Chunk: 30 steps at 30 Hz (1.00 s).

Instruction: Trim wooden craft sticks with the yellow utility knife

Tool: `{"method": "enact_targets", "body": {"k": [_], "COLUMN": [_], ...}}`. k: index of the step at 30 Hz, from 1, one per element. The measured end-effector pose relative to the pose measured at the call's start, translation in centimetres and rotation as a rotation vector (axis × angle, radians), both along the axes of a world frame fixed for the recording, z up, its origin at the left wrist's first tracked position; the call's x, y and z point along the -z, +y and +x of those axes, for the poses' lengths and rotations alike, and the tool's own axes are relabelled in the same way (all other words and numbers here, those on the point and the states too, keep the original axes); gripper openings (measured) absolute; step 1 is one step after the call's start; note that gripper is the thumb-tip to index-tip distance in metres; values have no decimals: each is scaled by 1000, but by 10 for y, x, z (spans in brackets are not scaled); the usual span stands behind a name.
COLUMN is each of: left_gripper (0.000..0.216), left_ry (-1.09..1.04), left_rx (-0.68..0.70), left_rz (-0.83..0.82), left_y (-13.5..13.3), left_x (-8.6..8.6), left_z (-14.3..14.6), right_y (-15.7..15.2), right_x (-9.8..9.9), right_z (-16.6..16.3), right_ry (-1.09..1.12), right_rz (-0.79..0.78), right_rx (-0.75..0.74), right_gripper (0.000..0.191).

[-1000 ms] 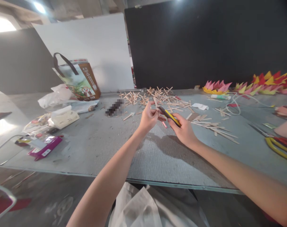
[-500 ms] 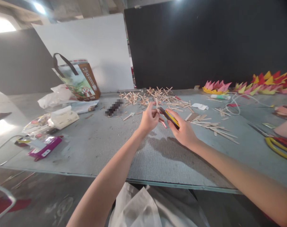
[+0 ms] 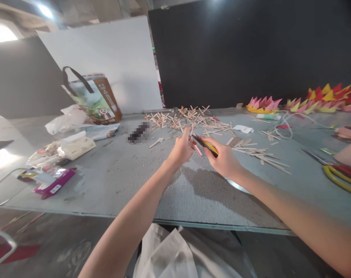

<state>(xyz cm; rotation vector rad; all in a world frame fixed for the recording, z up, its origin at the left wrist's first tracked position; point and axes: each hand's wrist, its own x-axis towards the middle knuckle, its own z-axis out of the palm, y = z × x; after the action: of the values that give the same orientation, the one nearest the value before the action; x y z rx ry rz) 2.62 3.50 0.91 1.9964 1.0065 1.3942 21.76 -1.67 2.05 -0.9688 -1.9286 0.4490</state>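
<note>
My left hand is closed, held just above the middle of the table. Its fingers pinch a small wooden stick; a pinkish end pokes out below them, and whether that belongs to the same piece I cannot tell. In my right hand is a black and yellow utility knife, its tip pointing left toward the left fingers and the stick. Where the blade meets the stick is too small to make out. Behind both hands lies a loose heap of wooden sticks, and more flat sticks lie right of the knife.
Scissors with yellow and red handles lie at the right. Folded paper flowers, a glue stick and a white cable are behind them. At the left stand a carrier bag and a purple packet.
Both hands stay close together, with slight shifts of the fingers and knife. A bright streak now shows on the table beneath my right forearm. The view has turned slightly.
</note>
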Motion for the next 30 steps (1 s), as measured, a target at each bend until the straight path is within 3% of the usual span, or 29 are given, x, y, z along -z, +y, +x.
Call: {"method": "enact_targets", "body": {"k": [7, 13, 17, 24, 30], "left_gripper": [43, 50, 52, 52, 51], "left_ry": [-44, 183, 138, 101, 59], "left_rx": [37, -4, 9, -59, -140], "left_rz": [-117, -10, -26, -86, -117], "left_y": [-7, -4, -1, 10, 16], "left_x": [-6, -3, 1, 11, 11], "left_z": [8, 1, 0, -5, -19], "right_y": [1, 3, 7, 6, 15], "right_x": [2, 0, -5, -15, 0], "right_z": [0, 2, 6, 12, 12], "right_ry": [-5, -24, -37, -80, -48], "right_rz": [-6, -40, -79, -330, -399], "right_rx": [6, -26, -51, -207, -295], "right_gripper": [42, 39, 41, 59, 55]}}
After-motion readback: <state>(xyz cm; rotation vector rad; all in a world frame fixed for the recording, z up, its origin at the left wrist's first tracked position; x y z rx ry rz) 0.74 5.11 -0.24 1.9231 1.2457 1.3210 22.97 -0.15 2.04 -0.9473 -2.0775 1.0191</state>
